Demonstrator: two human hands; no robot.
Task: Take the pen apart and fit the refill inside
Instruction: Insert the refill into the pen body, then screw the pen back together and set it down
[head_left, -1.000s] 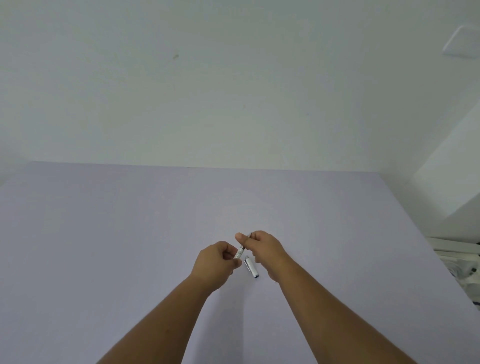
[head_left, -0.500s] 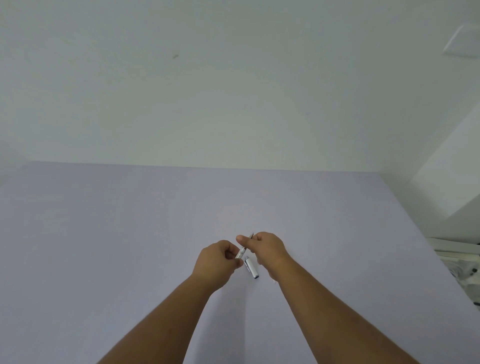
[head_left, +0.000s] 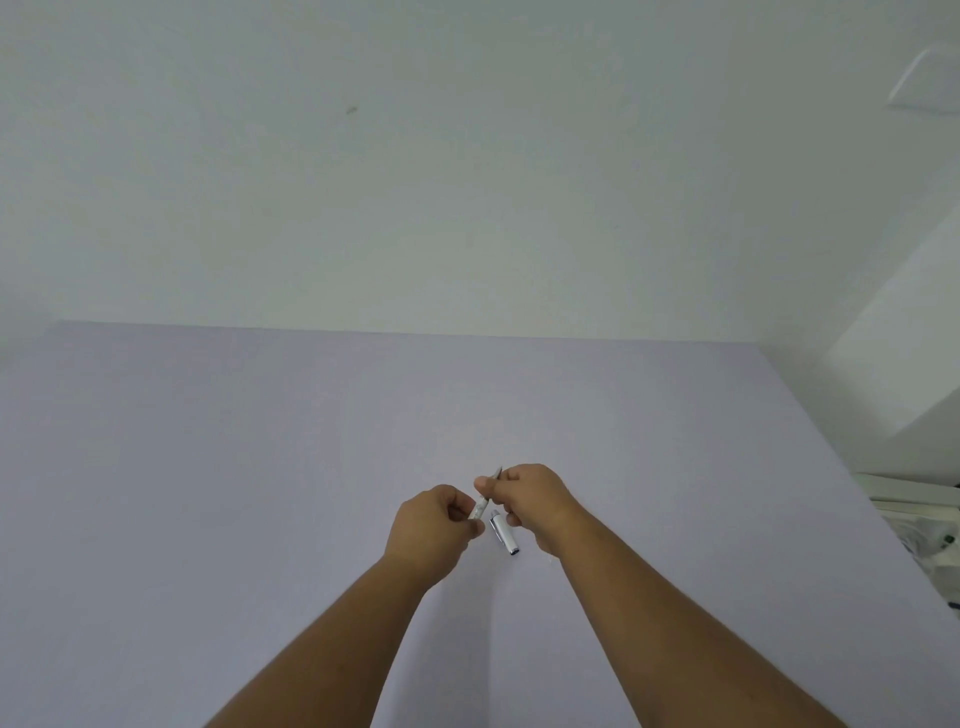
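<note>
The left hand (head_left: 434, 525) pinches the white pen body (head_left: 480, 507) at its near end — the right hand (head_left: 527, 499) pinches the tip end, so the pen's long axis runs diagonally up and to the right between them, above the lilac table (head_left: 208, 467). Just right of the body, the pen cap (head_left: 504, 533) lies on the table under the right hand. No lettering is legible.
</note>
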